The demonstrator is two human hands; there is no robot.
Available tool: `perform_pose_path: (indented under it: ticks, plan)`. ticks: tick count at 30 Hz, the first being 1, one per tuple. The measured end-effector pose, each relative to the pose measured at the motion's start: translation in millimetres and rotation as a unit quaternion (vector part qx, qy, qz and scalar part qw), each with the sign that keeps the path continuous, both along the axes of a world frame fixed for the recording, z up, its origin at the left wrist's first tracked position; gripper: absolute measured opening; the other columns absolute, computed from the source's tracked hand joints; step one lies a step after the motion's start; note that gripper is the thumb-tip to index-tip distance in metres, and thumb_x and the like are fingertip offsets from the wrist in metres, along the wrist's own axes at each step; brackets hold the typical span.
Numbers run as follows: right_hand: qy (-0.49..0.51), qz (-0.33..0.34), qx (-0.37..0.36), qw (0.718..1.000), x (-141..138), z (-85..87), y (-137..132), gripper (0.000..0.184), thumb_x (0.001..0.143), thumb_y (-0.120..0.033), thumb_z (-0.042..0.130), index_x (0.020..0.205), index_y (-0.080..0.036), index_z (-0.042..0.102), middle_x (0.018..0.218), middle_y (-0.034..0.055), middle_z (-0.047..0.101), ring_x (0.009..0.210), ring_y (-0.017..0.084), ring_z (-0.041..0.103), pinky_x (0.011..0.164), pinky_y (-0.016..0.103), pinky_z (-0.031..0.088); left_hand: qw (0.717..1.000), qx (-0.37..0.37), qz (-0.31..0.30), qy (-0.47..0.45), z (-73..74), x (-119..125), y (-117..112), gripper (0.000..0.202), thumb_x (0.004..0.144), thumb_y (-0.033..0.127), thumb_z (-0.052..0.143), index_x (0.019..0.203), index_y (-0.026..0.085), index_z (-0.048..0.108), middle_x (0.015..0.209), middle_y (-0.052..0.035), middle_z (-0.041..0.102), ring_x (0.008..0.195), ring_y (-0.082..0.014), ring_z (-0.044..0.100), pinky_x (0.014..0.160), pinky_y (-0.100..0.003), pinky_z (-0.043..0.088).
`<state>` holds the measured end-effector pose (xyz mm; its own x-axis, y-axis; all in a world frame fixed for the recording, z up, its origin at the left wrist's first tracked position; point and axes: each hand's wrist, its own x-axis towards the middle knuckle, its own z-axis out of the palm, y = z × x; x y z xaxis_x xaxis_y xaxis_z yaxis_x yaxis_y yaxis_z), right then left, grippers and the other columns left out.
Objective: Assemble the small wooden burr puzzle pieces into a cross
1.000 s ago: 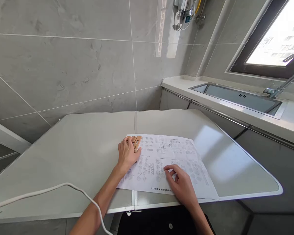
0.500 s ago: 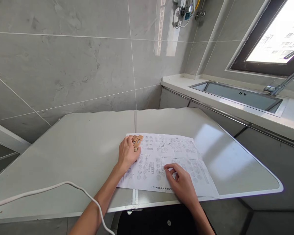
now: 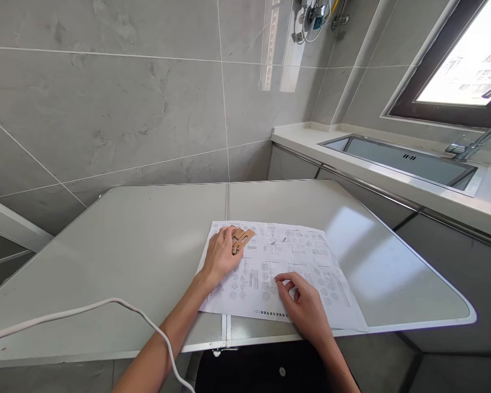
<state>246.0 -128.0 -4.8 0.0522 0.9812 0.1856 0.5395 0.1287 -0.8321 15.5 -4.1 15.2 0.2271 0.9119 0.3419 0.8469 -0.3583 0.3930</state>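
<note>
Wooden pieces over paper, sink beyond

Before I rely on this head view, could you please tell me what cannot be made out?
In the head view:
Slotted wooden pieces: partly hidden by the left hand.
Printed sheet: details too small to read.
Right hand: whether it pinches anything is too small to tell.
Faucet: cut off by the right edge.
White cable: cut off by the left and bottom edges.
</note>
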Motion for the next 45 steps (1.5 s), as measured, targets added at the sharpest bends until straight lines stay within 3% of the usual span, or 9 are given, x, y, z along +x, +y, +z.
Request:
perform_pose_path:
  ticks: [11, 16, 19, 23, 27, 37, 45]
  plan:
    - [0.001, 0.002, -0.001, 1.000, -1, -3.3, 0, 0.029, 0.102, -0.046, 0.051, 0.099, -0.025, 0.072, 0.092, 0.0053, 0.073, 0.069, 0.019, 0.062, 0.061, 0.031, 0.047, 0.975, -0.043, -0.217, -0.001, 15.4, 18, -24, 0.064, 0.090, 0.033, 0.074, 0.145, 0.030, 0.043, 0.147, -0.0101, 0.056, 0.132, -0.0316, 0.058, 0.112, -0.051, 0.049]
    - [0.002, 0.001, -0.002, 1.000, -1, -3.3, 0, 0.029, 0.101, -0.045, 0.051, 0.098, -0.025, 0.071, 0.091, 0.0049, 0.073, 0.067, 0.019, 0.060, 0.061, 0.031, 0.046, 0.958, -0.071, -0.278, 0.000, 19.3, 22, -30, 0.072, 0.087, 0.043, 0.081, 0.147, 0.030, 0.043, 0.148, -0.0098, 0.057, 0.132, -0.0298, 0.060, 0.108, -0.047, 0.054]
    - [0.008, 0.001, -0.007, 1.000, -1, -3.3, 0, 0.029, 0.102, -0.045, 0.050, 0.099, -0.024, 0.070, 0.092, 0.0055, 0.073, 0.067, 0.019, 0.059, 0.062, 0.031, 0.045, 0.961, -0.052, -0.270, 0.000, 17.9, 13, -27, 0.070, 0.087, 0.046, 0.080, 0.145, 0.029, 0.046, 0.148, -0.0110, 0.057, 0.132, -0.0309, 0.061, 0.108, -0.048, 0.054]
    - [0.015, 0.004, -0.010, 1.000, -2, -2.5, 0, 0.027, 0.102, -0.044, 0.051, 0.099, -0.024, 0.069, 0.093, 0.0054, 0.072, 0.070, 0.019, 0.060, 0.063, 0.031, 0.044, 0.969, -0.037, -0.245, 0.019, 15.1, -4, -22, 0.051, 0.092, 0.043, 0.075, 0.136, 0.028, 0.055, 0.146, -0.0104, 0.059, 0.132, -0.0308, 0.061, 0.109, -0.048, 0.053]
    - [0.014, 0.005, -0.012, 1.000, -2, -0.3, -1, 0.027, 0.102, -0.043, 0.051, 0.100, -0.024, 0.070, 0.092, 0.0052, 0.072, 0.070, 0.019, 0.059, 0.062, 0.031, 0.043, 0.973, -0.037, -0.227, 0.030, 15.1, -13, -18, 0.048, 0.096, 0.042, 0.069, 0.140, 0.028, 0.053, 0.148, -0.0098, 0.057, 0.135, -0.0309, 0.057, 0.111, -0.050, 0.051]
    - [0.011, 0.003, -0.014, 1.000, -1, -2.1, -1, 0.023, 0.101, -0.040, 0.053, 0.099, -0.025, 0.071, 0.089, 0.0037, 0.071, 0.068, 0.019, 0.057, 0.063, 0.031, 0.043, 0.978, -0.035, -0.202, 0.026, 16.2, -20, -14, 0.035, 0.097, 0.033, 0.065, 0.131, 0.025, 0.057, 0.129, -0.0071, 0.067, 0.122, -0.0277, 0.062, 0.107, -0.049, 0.052]
    - [0.016, 0.002, -0.014, 1.000, -2, 0.1, -1, 0.026, 0.101, -0.041, 0.054, 0.100, -0.024, 0.072, 0.086, 0.0034, 0.070, 0.066, 0.018, 0.056, 0.063, 0.031, 0.043, 0.981, 0.027, -0.191, 0.019, 13.3, -14, -13, 0.025, 0.099, 0.028, 0.060, 0.124, 0.024, 0.062, 0.127, -0.0070, 0.067, 0.127, -0.0271, 0.059, 0.110, -0.050, 0.048]
